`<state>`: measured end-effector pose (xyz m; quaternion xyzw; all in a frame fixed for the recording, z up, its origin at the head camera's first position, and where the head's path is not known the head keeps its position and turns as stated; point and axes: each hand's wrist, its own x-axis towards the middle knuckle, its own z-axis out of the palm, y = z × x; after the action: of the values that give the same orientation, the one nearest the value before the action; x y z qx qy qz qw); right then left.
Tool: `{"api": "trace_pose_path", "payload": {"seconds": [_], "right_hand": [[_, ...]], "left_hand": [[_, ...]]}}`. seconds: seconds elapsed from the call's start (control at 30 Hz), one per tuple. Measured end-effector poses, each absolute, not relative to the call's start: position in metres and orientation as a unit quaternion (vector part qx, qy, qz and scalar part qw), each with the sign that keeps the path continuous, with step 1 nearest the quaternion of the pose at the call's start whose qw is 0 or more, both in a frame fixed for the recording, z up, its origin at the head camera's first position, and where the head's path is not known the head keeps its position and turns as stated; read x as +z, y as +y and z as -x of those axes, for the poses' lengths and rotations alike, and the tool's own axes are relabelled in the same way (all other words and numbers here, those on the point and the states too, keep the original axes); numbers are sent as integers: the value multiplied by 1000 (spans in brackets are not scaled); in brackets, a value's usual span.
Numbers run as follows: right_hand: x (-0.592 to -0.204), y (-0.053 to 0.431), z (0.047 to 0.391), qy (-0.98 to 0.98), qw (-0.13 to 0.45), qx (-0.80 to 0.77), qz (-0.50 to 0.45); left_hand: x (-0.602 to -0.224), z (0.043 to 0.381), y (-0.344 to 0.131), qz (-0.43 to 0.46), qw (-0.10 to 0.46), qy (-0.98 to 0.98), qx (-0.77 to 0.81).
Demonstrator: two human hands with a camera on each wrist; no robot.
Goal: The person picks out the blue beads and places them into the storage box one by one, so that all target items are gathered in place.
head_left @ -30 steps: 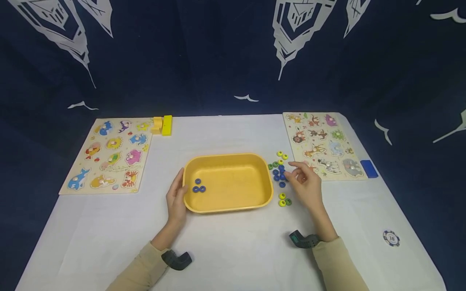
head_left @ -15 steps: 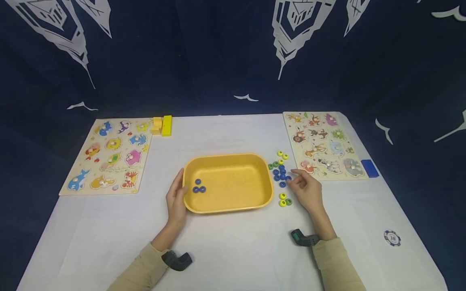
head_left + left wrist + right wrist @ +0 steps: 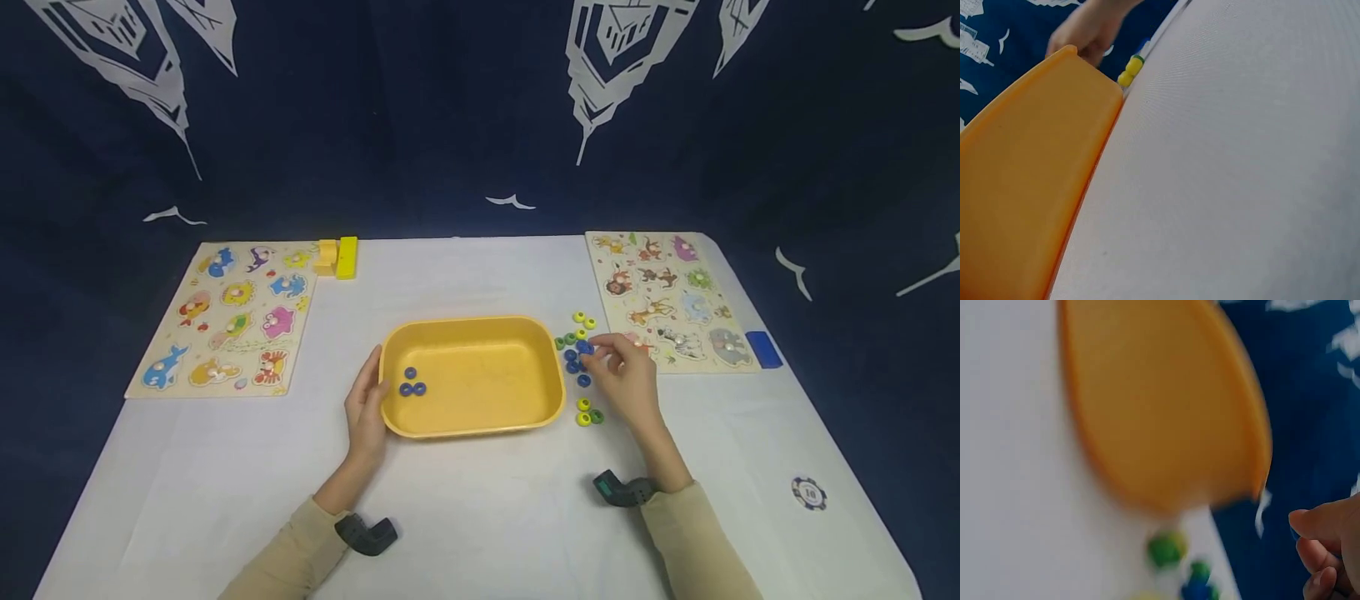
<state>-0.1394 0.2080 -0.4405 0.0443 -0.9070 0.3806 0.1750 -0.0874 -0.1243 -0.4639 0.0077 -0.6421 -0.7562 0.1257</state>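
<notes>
A yellow tray (image 3: pixel 480 408) lies mid-table in the head view, with three blue beads (image 3: pixel 410 373) near its left end. My left hand (image 3: pixel 366 417) grips the tray's left end, thumb over the rim and fingers along the outer wall. Beyond the tray's right end, my right hand (image 3: pixel 628 379) pinches a blue bead (image 3: pixel 588 347) between thumb and index finger, low over the loose beads. Only a sliver of blue shows behind the thumb in the right wrist view. Several other blue beads (image 3: pixel 583 381) lie under and beside the fingertips.
Yellow beads (image 3: pixel 583 419) and green beads (image 3: pixel 597 417) lie around the blue ones. Animal puzzle boards stand left (image 3: pixel 225 321) and right (image 3: pixel 667 300). Yellow blocks (image 3: pixel 347 258) touch the left board's corner; a blue block (image 3: pixel 763 350) and a poker chip (image 3: pixel 809 493) lie right.
My right hand has drawn back slightly, then moved left and up over the pile. A blue bead lying by its fingertips is now between them. The left hand and tray stay put.
</notes>
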Motion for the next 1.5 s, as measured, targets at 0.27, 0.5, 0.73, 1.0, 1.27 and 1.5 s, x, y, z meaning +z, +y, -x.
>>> {"api": "trace_pose_path", "payload": {"seconds": [0.27, 0.5, 0.73, 1.0, 1.27, 1.5], "right_hand": [[-391, 115, 163, -900, 77, 381, -198], [-409, 48, 166, -926, -21, 305, -220], [-434, 28, 168, -935, -73, 274, -211], [-435, 26, 166, -925, -86, 282, -239], [-414, 68, 151, -885, 65, 382, -260], [-420, 153, 139, -842, 155, 471, -212]], "left_hand": [[-459, 87, -124, -9, 128, -646, -752], [-476, 91, -127, -5, 131, -634, -762], [-481, 91, -128, 3, 141, -634, -761], [-483, 92, -129, 8, 143, -635, -759], [-481, 92, -128, 0, 129, -640, -757], [-470, 89, -126, -10, 124, -642, -757]]}}
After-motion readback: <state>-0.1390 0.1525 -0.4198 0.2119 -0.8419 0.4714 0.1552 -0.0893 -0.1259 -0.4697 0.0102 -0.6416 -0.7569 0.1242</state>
